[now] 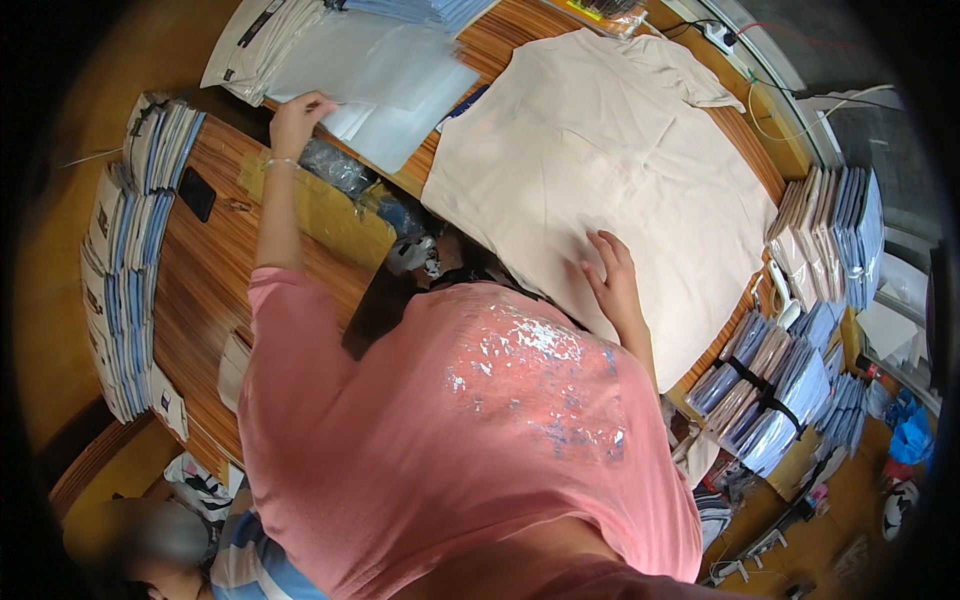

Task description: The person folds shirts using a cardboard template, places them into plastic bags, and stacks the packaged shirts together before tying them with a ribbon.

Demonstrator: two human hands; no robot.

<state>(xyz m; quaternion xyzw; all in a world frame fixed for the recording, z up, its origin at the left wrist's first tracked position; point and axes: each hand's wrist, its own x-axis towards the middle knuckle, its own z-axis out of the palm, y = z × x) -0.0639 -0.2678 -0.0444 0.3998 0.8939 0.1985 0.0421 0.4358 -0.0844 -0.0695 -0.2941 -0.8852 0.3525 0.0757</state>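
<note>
A beige short-sleeved shirt (590,150) lies spread face down or face up, I cannot tell which, on the wooden table in front of me. My right hand (615,280) rests on its near part, fingers apart and holding nothing. At the far left, my left hand (300,125) has its fingertips closed at the near left edge of a pile of clear plastic bags (365,65). Whitish sheets (395,140) show beneath and beside that pile. A blue item (465,102) peeks out between the bags and the shirt.
Folded, bagged garments are stacked at the far left (265,45), along the left table (130,270) and at the right (825,235). A strapped bundle (765,390) lies nearer right. A black phone (197,194) lies left. Another person (250,550) is at lower left. Cables run at far right.
</note>
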